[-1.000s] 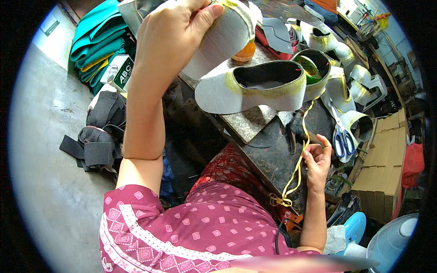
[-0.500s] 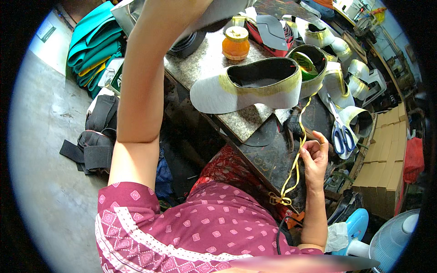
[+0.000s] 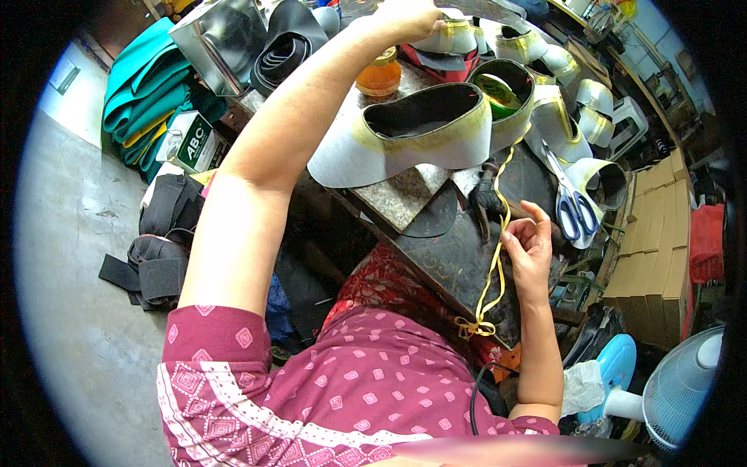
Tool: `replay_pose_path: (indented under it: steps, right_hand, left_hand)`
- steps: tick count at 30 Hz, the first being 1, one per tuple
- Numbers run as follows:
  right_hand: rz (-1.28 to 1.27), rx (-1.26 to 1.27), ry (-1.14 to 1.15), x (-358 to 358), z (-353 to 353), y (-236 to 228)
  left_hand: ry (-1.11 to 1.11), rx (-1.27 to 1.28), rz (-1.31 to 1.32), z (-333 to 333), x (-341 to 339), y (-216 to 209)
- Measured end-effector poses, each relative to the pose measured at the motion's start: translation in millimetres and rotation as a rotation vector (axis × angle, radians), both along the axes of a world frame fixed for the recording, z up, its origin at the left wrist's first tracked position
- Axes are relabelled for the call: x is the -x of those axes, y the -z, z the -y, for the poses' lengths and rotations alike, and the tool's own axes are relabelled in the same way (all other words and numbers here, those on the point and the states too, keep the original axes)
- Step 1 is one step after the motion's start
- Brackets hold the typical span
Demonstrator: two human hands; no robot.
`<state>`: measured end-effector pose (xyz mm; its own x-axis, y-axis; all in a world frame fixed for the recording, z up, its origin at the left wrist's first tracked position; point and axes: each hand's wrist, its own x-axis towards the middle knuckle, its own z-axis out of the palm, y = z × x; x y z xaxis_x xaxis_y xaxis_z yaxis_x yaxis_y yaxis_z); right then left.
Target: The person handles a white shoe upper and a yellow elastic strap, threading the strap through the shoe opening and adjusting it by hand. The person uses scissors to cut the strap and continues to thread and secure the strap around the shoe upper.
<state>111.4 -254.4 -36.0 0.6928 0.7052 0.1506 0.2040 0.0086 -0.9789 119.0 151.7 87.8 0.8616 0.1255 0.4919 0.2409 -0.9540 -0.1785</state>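
Observation:
My left hand (image 3: 410, 21) reaches to the far side of the table, its fingers closed at the edge of a small white shoe upper (image 3: 455, 36) with yellowed rims. Beneath that upper lies a grey and red cap (image 3: 437, 61). My right hand (image 3: 531, 247) is curled above the table's near right part, thumb and fingers pinching a thin yellow strip (image 3: 499, 261). The strip runs from a looped end near the table edge up to the joined uppers. A larger white shoe upper (image 3: 401, 148) lies in the middle, beside another holding a green round tin (image 3: 498, 92).
Blue-handled scissors (image 3: 576, 212) lie right of my right hand. A jar of orange stuff (image 3: 379, 74) stands behind the large upper. A black rolled strap (image 3: 284, 58) is at the far left, cardboard (image 3: 650, 249) at the right, and a fan (image 3: 685, 389) at the lower right.
My left hand has moved right, carrying a white upper down onto the cap. The view has shifted a little. My right hand stays by the yellow strip.

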Motion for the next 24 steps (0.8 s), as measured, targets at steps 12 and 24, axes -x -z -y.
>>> replay_pose_path:
  steps: [12, 24]
  right_hand:
    - [0.089, -0.121, 0.055, -0.8, 2.3, -7.1]
    - [0.019, -0.182, 0.034, 26.1, 22.9, -36.5]
  left_hand:
    - [0.616, 0.251, 0.351, 157.2, 86.8, 30.9]
    - [0.648, 0.421, 0.334, 243.0, 94.5, 90.4]
